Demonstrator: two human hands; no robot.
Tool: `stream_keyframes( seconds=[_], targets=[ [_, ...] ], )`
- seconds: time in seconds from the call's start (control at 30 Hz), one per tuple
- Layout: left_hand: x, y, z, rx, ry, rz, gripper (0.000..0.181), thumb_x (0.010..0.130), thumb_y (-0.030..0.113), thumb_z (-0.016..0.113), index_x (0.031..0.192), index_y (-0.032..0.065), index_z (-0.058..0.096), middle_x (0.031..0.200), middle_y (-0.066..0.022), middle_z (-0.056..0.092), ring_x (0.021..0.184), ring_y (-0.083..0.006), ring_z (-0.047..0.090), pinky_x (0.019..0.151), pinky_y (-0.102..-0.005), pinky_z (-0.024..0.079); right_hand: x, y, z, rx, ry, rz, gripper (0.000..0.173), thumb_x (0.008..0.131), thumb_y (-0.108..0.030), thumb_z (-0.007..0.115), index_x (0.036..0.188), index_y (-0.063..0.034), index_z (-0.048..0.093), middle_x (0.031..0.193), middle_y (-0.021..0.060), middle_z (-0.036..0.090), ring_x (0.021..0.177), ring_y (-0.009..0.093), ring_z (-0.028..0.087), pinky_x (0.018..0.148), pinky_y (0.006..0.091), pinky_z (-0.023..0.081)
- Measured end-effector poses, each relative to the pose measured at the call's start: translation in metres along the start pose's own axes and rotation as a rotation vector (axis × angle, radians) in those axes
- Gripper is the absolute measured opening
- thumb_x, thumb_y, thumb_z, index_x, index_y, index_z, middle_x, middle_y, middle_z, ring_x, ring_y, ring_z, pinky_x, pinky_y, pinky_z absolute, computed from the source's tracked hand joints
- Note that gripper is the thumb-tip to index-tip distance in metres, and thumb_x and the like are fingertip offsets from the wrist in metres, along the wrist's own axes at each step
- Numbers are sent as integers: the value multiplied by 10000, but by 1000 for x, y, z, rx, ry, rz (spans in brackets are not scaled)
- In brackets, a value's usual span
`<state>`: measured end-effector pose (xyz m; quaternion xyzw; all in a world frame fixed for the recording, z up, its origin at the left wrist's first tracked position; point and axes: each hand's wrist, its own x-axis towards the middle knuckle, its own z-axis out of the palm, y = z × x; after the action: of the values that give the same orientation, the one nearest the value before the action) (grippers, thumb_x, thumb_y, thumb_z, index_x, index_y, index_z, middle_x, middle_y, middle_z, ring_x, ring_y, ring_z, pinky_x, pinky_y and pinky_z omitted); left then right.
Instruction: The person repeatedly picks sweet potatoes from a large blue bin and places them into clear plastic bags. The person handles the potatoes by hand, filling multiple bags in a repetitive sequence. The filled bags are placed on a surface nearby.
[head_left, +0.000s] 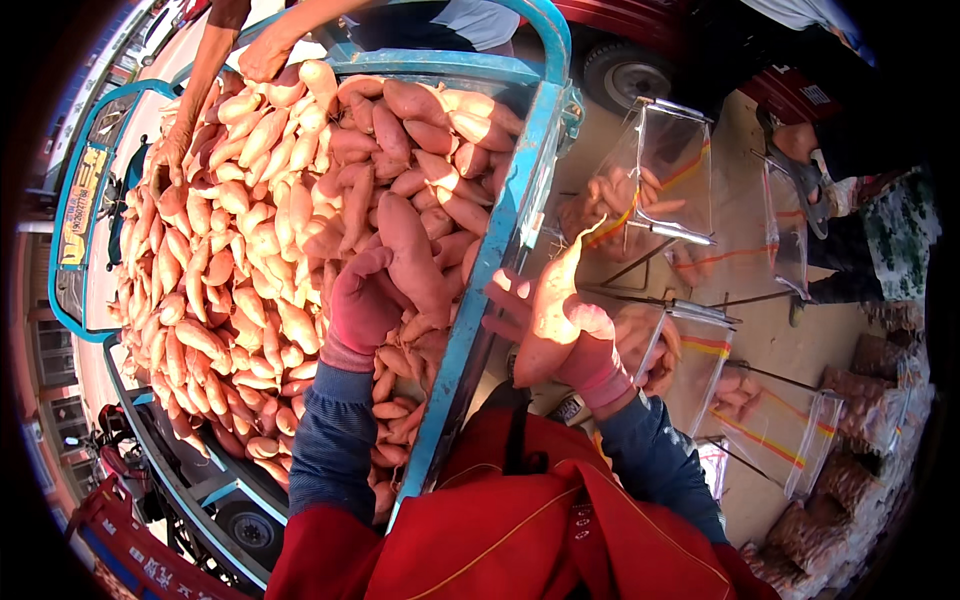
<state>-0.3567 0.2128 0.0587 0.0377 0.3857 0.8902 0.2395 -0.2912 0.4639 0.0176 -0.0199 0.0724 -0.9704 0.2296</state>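
My right hand (583, 346), in a pink work glove, grips a large sweet potato (551, 319) with a long tapering tip, held up beside the cart's blue side rail (469, 307). My left hand (365, 306), gloved alike, is closed about the side of another large sweet potato (407, 232). Its fingertips are hidden behind that root. Both lie over or beside a big heap of sweet potatoes (255, 247) filling the blue cart bed.
Opposite, another person's two hands (266, 58) reach into the heap. To the right, clear plastic bags (675, 165) on metal frames hold sweet potatoes. Filled bags (817, 525) line the right edge. Someone stands at upper right near a vehicle's wheel (628, 79).
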Motion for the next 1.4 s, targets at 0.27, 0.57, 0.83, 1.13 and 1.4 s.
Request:
stream_keyframes(
  seconds=[0.27,0.57,0.83,1.13,1.4],
  targets=[
    [-21,-169,133,1004,133,-95,420,879,226,547,1243,17,519,1229,-136,502,1169,-242,465,985,-330,372,-137,-18,-29,79,316,-110,501,826,-293,582,1230,-14,480,1184,110,544,1099,229,516,983,340,384],
    [-57,-253,148,1414,-276,-114,350,774,157,627,1088,11,579,1125,-165,556,1065,-354,505,917,-413,400,-315,-52,-149,-77,803,-404,535,866,-337,574,1312,-74,438,1247,92,520,1153,257,504,1004,403,389],
    [-85,-240,142,1446,-102,-256,348,797,155,629,1105,4,568,1157,-164,554,1115,-336,502,953,-392,400,-263,-106,-248,-154,917,-531,375,842,-244,608,1163,-60,545,1129,99,570,1063,237,539,938,376,433],
    [-88,-199,141,1346,73,-152,325,799,76,615,1113,3,575,1184,-155,555,1127,-303,513,957,-364,405,-276,-90,-254,-484,1198,-428,464,804,-266,679,1193,-63,526,1082,81,590,1005,226,561,874,358,462],
    [-90,-99,86,1413,456,228,259,807,17,579,1062,-23,596,1135,-160,576,1057,-268,558,905,-325,433,-292,-64,-253,-1216,1323,290,356,739,-206,681,1021,-1,610,928,72,625,876,146,556,753,276,458]
  ],
)
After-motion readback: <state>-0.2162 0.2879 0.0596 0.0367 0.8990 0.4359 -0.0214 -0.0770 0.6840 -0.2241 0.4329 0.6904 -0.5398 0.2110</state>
